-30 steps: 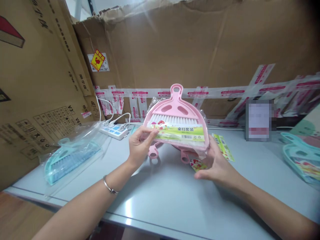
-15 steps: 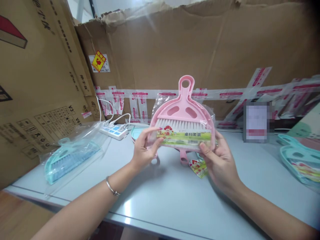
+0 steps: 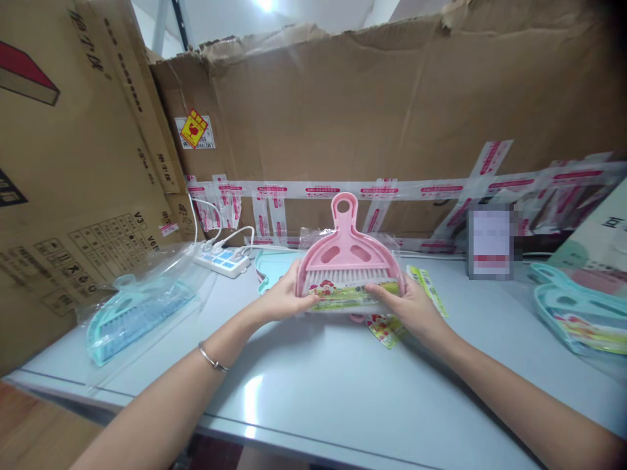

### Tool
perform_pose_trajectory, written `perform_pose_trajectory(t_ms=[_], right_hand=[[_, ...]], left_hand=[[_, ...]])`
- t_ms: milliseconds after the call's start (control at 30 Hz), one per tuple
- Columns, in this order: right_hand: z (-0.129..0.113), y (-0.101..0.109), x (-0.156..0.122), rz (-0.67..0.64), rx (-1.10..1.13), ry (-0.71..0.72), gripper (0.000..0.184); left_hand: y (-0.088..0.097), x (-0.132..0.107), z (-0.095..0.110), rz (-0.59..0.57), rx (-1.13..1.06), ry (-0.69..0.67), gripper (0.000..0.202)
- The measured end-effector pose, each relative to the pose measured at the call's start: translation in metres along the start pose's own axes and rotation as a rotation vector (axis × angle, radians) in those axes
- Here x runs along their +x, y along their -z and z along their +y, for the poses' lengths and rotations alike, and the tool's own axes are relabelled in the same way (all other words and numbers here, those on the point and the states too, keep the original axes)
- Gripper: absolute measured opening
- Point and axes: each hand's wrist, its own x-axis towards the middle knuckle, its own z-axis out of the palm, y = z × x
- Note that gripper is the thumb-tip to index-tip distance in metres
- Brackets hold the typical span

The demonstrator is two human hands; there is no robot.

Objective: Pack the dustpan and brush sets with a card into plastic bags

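Note:
A pink dustpan and brush set [image 3: 347, 251], wrapped in clear plastic, is held upright in front of me with its ring handle upward. White bristles and a colourful printed card show across its lower part. My left hand [image 3: 287, 294] grips the lower left edge, thumb on the front. On the opposite edge my right hand [image 3: 416, 303] is closed, its thumb pressed over the card. Both hands' other fingers are mostly hidden behind the set. Just below and behind lies a printed card [image 3: 386, 331], with another card [image 3: 431, 290] beyond my right hand.
A bagged turquoise dustpan set [image 3: 140, 313] lies at left on the table [image 3: 294, 398]; another turquoise set [image 3: 582, 307] is at right. Behind stand a white power strip [image 3: 223, 261], a blurred upright panel [image 3: 491, 241] and a large cardboard box [image 3: 318, 117].
Both hands have lowered the pink set and shifted it slightly left, tilting its top away. My right thumb lies further across the card, and the view has shifted slightly.

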Motion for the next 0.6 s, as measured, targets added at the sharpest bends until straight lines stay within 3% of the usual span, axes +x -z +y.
perform_pose_trajectory(t_ms=[167,300,467,533,600], right_hand=[[0.004,0.004,0.000,0.031,-0.035,0.033,0.043],[0.005,0.005,0.000,0.146,-0.215,0.188,0.047],[-0.013,0.004,0.000,0.136,-0.250,0.240,0.041],[-0.026,0.016,0.000,0.170,-0.184,0.216,0.041],[-0.038,0.047,-0.002,0.266,-0.107,0.172,0.038]], left_hand=[[-0.007,0.003,-0.001,0.114,0.036,-0.056,0.072],[-0.008,0.004,-0.003,0.093,0.027,-0.071,0.070],[-0.011,0.003,-0.001,0.072,-0.028,-0.048,0.069],[-0.012,0.001,0.002,0.036,-0.096,0.004,0.071],[-0.011,0.000,0.005,0.044,-0.133,0.045,0.070]])
